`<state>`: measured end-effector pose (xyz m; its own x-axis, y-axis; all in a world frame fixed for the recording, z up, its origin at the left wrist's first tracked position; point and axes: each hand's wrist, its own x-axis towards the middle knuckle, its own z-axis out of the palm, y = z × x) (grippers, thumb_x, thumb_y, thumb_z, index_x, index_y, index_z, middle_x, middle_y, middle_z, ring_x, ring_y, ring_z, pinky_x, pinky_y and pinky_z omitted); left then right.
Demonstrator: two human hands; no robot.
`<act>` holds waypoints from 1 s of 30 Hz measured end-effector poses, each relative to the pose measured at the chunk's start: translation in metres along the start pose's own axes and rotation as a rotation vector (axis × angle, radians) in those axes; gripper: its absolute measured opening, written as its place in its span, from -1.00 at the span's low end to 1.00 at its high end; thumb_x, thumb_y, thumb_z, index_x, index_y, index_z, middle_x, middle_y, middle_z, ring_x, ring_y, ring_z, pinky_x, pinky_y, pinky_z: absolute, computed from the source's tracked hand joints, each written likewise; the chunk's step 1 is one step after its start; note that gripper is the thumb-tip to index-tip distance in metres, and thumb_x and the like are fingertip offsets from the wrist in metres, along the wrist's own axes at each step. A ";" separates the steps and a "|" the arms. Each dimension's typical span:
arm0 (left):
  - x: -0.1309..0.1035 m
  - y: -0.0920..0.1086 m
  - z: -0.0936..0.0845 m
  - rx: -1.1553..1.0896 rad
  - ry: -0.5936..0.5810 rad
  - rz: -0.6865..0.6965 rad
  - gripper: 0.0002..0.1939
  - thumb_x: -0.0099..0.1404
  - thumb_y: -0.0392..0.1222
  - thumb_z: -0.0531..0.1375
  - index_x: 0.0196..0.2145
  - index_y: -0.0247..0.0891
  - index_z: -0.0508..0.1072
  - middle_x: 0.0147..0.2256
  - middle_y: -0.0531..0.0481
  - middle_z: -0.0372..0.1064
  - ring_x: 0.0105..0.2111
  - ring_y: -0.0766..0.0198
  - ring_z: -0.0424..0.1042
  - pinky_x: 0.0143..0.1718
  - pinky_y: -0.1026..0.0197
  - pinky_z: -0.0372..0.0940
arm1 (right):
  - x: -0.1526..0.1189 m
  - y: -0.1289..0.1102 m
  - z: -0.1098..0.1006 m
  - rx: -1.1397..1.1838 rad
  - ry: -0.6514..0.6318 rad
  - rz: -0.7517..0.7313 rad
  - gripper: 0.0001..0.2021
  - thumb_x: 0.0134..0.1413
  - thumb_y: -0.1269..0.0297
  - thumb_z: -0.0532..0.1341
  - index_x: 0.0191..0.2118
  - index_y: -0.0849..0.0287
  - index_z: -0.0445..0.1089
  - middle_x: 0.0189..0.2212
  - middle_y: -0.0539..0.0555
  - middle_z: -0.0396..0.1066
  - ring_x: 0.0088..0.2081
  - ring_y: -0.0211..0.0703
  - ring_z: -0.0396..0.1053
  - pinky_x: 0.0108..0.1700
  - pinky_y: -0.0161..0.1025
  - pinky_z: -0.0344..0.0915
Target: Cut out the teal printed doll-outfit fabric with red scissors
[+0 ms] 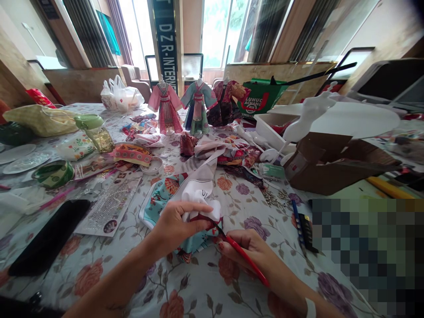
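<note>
Floral tablecloth (185,285) under hands (177,224) — windows (220,33) beyond.

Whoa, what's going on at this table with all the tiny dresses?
A person is working on cloth. The left hand holds a bundle of white and blue patterned cloth, and the right hand grips a red-handled tool, its dark tip at the bundle. Three small dresses stand upright farther back on the flowered tablecloth.
</note>
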<state>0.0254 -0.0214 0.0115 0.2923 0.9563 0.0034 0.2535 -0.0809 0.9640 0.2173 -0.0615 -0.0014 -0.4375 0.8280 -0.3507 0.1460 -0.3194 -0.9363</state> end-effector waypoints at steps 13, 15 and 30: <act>0.000 0.000 -0.001 0.013 0.002 -0.014 -0.74 0.04 -0.26 0.35 -0.24 -0.27 0.62 -0.25 -0.06 0.57 -0.23 0.15 0.50 -0.25 0.28 0.36 | 0.000 0.001 0.000 0.013 -0.006 -0.012 -0.58 0.00 -0.02 0.24 -0.61 0.25 0.35 -0.70 0.07 0.44 -0.66 -0.26 0.29 -0.60 -0.38 0.08; 0.000 0.000 -0.001 0.011 0.007 -0.022 -0.74 0.04 -0.26 0.34 -0.24 -0.28 0.62 -0.25 -0.06 0.57 -0.21 0.14 0.50 -0.24 0.28 0.36 | 0.000 -0.001 0.000 0.005 0.006 -0.003 -0.58 0.00 -0.02 0.25 -0.63 0.24 0.33 -0.72 0.04 0.41 -0.69 -0.31 0.24 -0.62 -0.40 0.06; -0.001 0.000 -0.001 -0.029 -0.017 -0.011 -0.74 0.05 -0.25 0.34 -0.24 -0.27 0.62 -0.26 -0.04 0.57 -0.24 0.18 0.49 -0.25 0.30 0.35 | -0.001 -0.003 0.001 0.030 -0.001 -0.036 -0.61 -0.01 0.05 0.27 -0.65 0.19 0.26 -0.76 -0.03 0.35 -0.73 -0.38 0.09 -0.65 -0.41 0.01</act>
<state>0.0241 -0.0221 0.0121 0.3048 0.9523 -0.0118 0.2303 -0.0617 0.9712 0.2167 -0.0618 0.0015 -0.4431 0.8387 -0.3165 0.1038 -0.3027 -0.9474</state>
